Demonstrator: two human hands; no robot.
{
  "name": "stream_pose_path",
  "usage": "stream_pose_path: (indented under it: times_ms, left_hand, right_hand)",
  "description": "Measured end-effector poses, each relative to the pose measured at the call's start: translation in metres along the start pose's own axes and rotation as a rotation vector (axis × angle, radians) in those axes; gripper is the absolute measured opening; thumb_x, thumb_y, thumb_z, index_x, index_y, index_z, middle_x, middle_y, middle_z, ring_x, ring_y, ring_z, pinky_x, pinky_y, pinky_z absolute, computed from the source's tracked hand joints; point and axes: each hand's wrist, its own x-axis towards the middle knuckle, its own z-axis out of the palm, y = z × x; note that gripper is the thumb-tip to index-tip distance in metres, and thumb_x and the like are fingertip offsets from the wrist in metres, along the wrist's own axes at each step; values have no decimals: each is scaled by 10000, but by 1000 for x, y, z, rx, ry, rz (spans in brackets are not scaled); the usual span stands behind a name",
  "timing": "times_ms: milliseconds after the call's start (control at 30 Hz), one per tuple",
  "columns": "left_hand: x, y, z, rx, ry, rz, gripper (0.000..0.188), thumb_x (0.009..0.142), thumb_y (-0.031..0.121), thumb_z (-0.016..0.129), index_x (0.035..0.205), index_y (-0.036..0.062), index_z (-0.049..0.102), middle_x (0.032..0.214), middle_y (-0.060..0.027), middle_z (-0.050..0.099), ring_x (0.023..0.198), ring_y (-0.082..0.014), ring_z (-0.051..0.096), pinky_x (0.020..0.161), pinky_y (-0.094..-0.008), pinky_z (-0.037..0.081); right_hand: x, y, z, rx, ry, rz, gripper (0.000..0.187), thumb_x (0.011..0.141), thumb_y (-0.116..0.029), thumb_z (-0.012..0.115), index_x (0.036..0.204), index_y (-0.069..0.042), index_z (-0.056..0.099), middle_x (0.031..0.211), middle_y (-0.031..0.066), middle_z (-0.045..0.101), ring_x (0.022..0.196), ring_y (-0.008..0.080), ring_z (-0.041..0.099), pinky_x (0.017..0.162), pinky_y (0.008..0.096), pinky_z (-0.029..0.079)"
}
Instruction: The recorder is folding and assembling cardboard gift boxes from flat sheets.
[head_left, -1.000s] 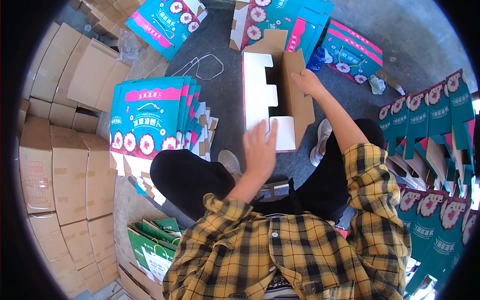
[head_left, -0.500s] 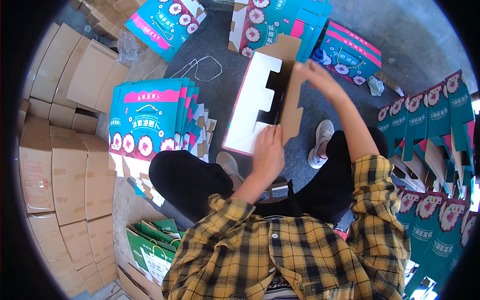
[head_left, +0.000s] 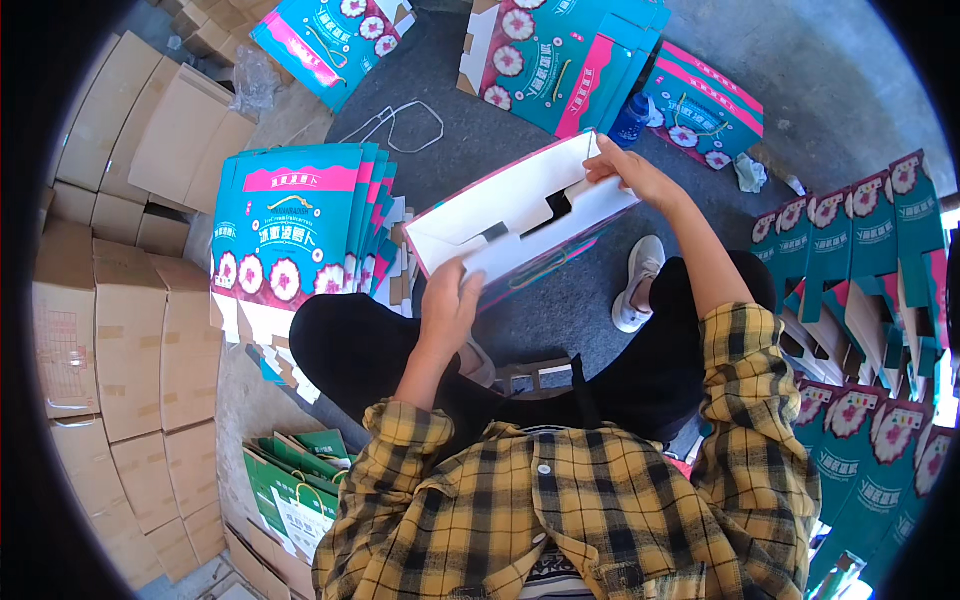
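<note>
Turned since half a second ago, the box [head_left: 550,240] now slants, its white flaps folded partly over the opening and a printed side toward the person. It is held just right of the carton stack [head_left: 330,215]. The left hand [head_left: 448,312], nearer the stack, grips the near left corner, fingers partly hidden; the right hand [head_left: 635,178], farther right of the stack, grips the far right corner with bent fingers. Holding opposite ends probably keeps the box steady, opening upward. The stack's place beside the left knee [head_left: 345,345] likely suits easy reach.
</note>
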Motion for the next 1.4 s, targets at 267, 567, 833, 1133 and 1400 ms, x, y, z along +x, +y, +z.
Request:
stream_pose_path:
  times_ms: [267,567,833,1133,1400]
  left_hand:
    - [7,1,31,659,307,149,491,851,115,577,1313,-8,463,1389,-252,382,1295,-362,389,1070,-479,290]
    - [6,-9,37,612,45,231,525,853,300,627,1258,-14,515,1325,-209,495,1267,-344,431,1063,-480,298]
    - [3,2,30,556,21,209,492,852,260,634,1236,-28,526,1269,-222,521,1229,-372,455,1043,-459,333]
    - [44,-119,-7,-622,340,-441,541,983,416,413,1275,-29,510,1263,-191,534,1220,-281,476,1034,-368,347]
    - [20,-153,7,-1350,265,-792,518,966,428,371,1160,-1,586,1058,-164,654,976,-290,636,861,-395,509]
  right_hand:
    - [-20,10,29,-746,250,-611,729,836,-544,581,1374,-72,443,1381,197,442,1286,355,415,1054,445,350]
    - [-27,11,38,-1037,-135,-575,578,743,-284,743,1258,-106,550,1345,98,506,1231,308,469,1003,410,410]
    - [-28,4,37,-977,-170,-557,439,775,-275,722,1156,-83,618,1165,102,601,1093,297,551,934,387,452]
    - [22,52,-4,-110,393,-104,649,889,-590,438,1057,-2,653,1101,198,643,1037,313,600,878,391,455]
    - [15,70,0,190,17,378,742,875,-735,310,1094,-111,646,976,103,663,846,211,627,746,378,488]
